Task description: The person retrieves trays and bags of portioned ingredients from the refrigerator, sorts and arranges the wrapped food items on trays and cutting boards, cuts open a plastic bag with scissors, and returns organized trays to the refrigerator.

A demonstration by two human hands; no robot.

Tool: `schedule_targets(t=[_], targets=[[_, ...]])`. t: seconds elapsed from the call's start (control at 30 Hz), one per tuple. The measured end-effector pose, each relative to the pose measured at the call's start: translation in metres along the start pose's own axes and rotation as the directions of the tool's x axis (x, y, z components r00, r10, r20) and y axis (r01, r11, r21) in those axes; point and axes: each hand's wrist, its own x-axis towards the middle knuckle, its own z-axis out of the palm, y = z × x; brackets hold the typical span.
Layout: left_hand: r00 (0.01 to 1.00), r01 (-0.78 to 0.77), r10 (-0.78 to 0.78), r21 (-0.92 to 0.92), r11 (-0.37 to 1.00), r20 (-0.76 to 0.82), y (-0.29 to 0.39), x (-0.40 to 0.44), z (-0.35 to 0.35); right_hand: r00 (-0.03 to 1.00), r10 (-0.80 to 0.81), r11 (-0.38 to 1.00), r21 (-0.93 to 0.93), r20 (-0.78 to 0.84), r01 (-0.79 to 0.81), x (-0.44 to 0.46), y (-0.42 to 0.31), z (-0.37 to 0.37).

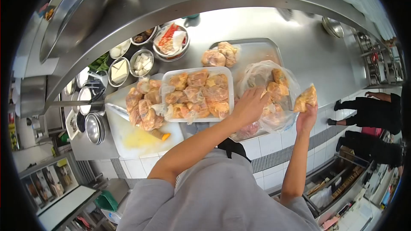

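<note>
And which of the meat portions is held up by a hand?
The portion in the right hand, alone beside the clear bag; the others lie grouped, in the white tray, inside the bag and elsewhere on the counter.

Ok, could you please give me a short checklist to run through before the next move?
1. Orange-yellow wedge-shaped food portion held: ok, in the fingers of the right hand, outside the bag.
2. Left hand gripping the clear plastic bag: cannot tell; its fingers are over the bag, but their contact is hidden.
3. Free room in the white rectangular plastic tub: not ok, it looks largely filled with portions.
4. Silver rectangular metal tray flat on the counter: ok.
5. White rectangular cutting board clean: not ok, a yellow smear shows.
</note>
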Motion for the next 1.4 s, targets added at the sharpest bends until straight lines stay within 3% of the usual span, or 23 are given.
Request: schedule_targets(t=[0.03,0.13,0.23,0.27,0.3,0.33,0.43,0.5,0.57,0.63,0.7,0.77,0.8,0.87,0.97,1.03,1.1,1.17,1.2,1.27,1.3,1.37,1.4], targets=[[1.0,-0.009,0.012,-0.254,0.967,0.007,-0.004,-0.004,-0.026,0.998,0.043,0.97,0.236,0.05,-0.054,-0.003,-0.004,0.004],[0.978,0.208,-0.201,-0.162,0.965,0.063,-0.057,-0.039,-0.09,0.989,0.144,0.942,0.303,0.019,-0.143,-0.008,-0.008,0.012],[0.881,0.46,-0.457,0.003,0.888,0.12,-0.125,-0.082,-0.131,0.986,0.164,0.986,0.014,0.026,-0.165,-0.001,0.001,0.018],[0.882,0.46,-0.457,0.0,0.888,0.115,-0.139,-0.096,-0.134,0.989,0.147,0.979,-0.144,0.001,-0.145,-0.004,0.002,0.028],[0.89,0.406,-0.436,0.199,0.892,0.138,-0.152,-0.112,-0.133,0.99,0.144,0.979,-0.149,0.004,-0.141,-0.007,0.006,0.035],[0.891,0.335,-0.423,0.39,0.858,0.164,-0.154,-0.118,-0.136,0.993,0.106,0.953,-0.29,0.057,-0.085,-0.012,0.009,0.045],[0.905,0.313,-0.396,0.384,0.868,0.158,-0.16,-0.122,-0.133,0.975,0.087,0.873,-0.487,0.202,0.023,-0.031,0.005,0.096],[0.879,0.344,-0.438,0.386,0.856,0.189,-0.162,-0.12,-0.129,0.947,0.162,0.765,-0.642,0.276,0.056,-0.052,-0.004,0.143],[0.858,0.362,-0.466,0.389,0.847,0.216,-0.166,-0.121,-0.127,0.927,0.091,0.656,-0.722,0.363,0.219,-0.075,0.01,0.196],[0.876,0.401,-0.452,0.265,0.877,0.169,-0.17,-0.124,-0.127,0.854,0.114,0.627,-0.704,0.508,0.335,-0.101,0.024,0.248],[0.878,0.41,-0.448,0.217,0.886,0.168,-0.17,-0.127,-0.132,0.701,-0.019,0.519,-0.592,0.713,0.617,-0.117,0.062,0.29],[0.878,0.421,-0.447,0.169,0.891,0.169,-0.169,-0.13,-0.139,0.704,0.193,0.373,-0.715,0.683,0.592,-0.141,0.073,0.334],[0.882,0.439,-0.455,0.135,0.888,0.122,-0.165,-0.132,-0.143,0.706,0.197,0.369,-0.718,0.681,0.59,-0.144,0.082,0.345],[0.882,0.459,-0.467,0.097,0.883,0.071,-0.16,-0.135,-0.15,0.642,0.348,0.035,-0.694,0.683,0.719,-0.143,0.103,0.361],[0.864,0.489,-0.496,0.092,0.868,0.09,-0.157,-0.143,-0.15,0.561,0.474,-0.098,-0.592,0.679,0.8,-0.145,0.126,0.368],[0.877,0.454,-0.477,0.22,0.863,0.062,-0.163,-0.141,-0.144,0.567,0.49,-0.092,-0.607,0.662,0.789,-0.144,0.133,0.371],[0.861,0.47,-0.493,0.175,0.865,0.124,-0.171,-0.145,-0.142,0.574,0.514,-0.089,-0.625,0.637,0.775,-0.151,0.144,0.357],[0.857,0.466,-0.483,0.127,0.876,0.183,-0.177,-0.14,-0.15,0.567,0.276,-0.014,-0.586,0.776,0.81,-0.154,0.154,0.336],[0.838,0.498,-0.482,0.001,0.867,0.258,-0.181,-0.14,-0.16,0.573,0.267,-0.025,-0.589,0.775,0.808,-0.152,0.149,0.326],[0.817,0.534,-0.473,-0.124,0.836,0.331,-0.178,-0.135,-0.181,0.454,0.23,0.412,-0.509,0.861,0.756,-0.151,0.126,0.313],[0.813,0.547,-0.471,-0.172,0.82,0.342,-0.174,-0.131,-0.192,0.452,0.233,0.41,-0.509,0.861,0.757,-0.15,0.122,0.309],[0.81,0.553,-0.455,-0.223,0.803,0.37,-0.175,-0.133,-0.187,0.366,0.302,0.206,-0.435,0.88,0.877,-0.151,0.117,0.298],[0.833,0.519,-0.428,-0.227,0.824,0.351,-0.183,-0.138,-0.174,0.379,0.301,0.2,-0.447,0.875,0.872,-0.155,0.12,0.297]])
